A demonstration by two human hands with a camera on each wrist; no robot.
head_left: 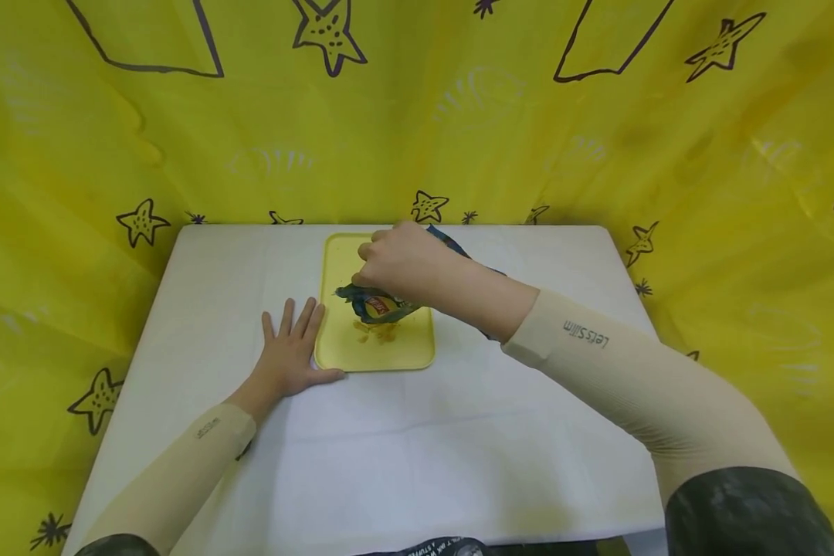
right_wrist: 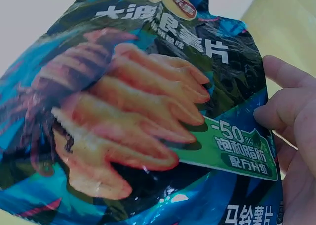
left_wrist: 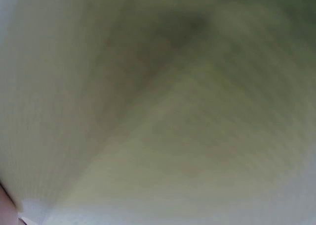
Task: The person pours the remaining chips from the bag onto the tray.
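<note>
My right hand (head_left: 406,262) grips a dark blue bag of potato chips (right_wrist: 133,116) by its edge, thumb and fingers pinching the foil in the right wrist view. The bag hangs tilted over a yellow tray (head_left: 333,340), with its mouth low and toward me. Beneath that mouth a small heap of chip pieces (head_left: 378,332) lies on the tray. My left hand (head_left: 288,359) rests flat at the tray's left edge, fingers spread and thumb along the near left corner. Sleeve fabric fills the left wrist view, so the hand's work is hidden there.
The tray lies on a white-covered table (head_left: 417,463), near its far edge. A yellow curtain (head_left: 389,116) with drawn stars hangs behind the table and on both sides.
</note>
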